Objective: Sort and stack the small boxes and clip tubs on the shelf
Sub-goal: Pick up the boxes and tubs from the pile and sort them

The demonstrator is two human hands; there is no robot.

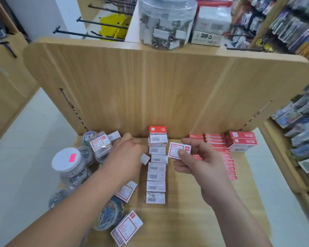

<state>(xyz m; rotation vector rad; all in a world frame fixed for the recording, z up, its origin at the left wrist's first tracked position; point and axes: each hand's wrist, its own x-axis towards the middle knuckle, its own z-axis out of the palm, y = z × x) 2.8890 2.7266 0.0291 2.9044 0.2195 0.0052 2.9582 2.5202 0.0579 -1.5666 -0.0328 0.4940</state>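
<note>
Pinching a flat cardboard box [179,150], right hand [202,168] beside wooden shelf [185,220].

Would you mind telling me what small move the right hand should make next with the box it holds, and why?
Probably set the small box down on the bare shelf just right of the barcode row, starting a new line. The right hand holds it pinched beside that row, between it and the red boxes, while the left hand is busy by the clip tubs.
</note>
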